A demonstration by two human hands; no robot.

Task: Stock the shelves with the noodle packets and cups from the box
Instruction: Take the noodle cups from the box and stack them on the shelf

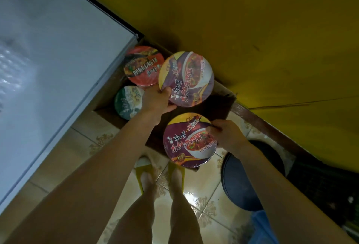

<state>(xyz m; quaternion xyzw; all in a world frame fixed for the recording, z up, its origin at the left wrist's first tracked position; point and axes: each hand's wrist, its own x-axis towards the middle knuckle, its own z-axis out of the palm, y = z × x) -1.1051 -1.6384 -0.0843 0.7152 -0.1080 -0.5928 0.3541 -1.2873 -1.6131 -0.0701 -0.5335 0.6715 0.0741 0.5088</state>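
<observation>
I look straight down at a brown cardboard box [223, 105] on the tiled floor. My left hand [155, 101] grips the near rim of a purple-lidded noodle cup [187, 76] held above the box. My right hand [226, 135] holds a second purple-lidded noodle cup [189, 142] by its right rim, over the box's near edge. Inside the box stand a red-lidded cup [142, 66] and a green-lidded cup [127, 102], the green one partly hidden by my left hand.
A white chest-like appliance [48, 59] fills the left side, touching the box. A yellow wall or counter [252, 29] rises on the right. A dark round stool [244, 181] stands by my right arm. My feet in yellow slippers [142, 173] are just before the box.
</observation>
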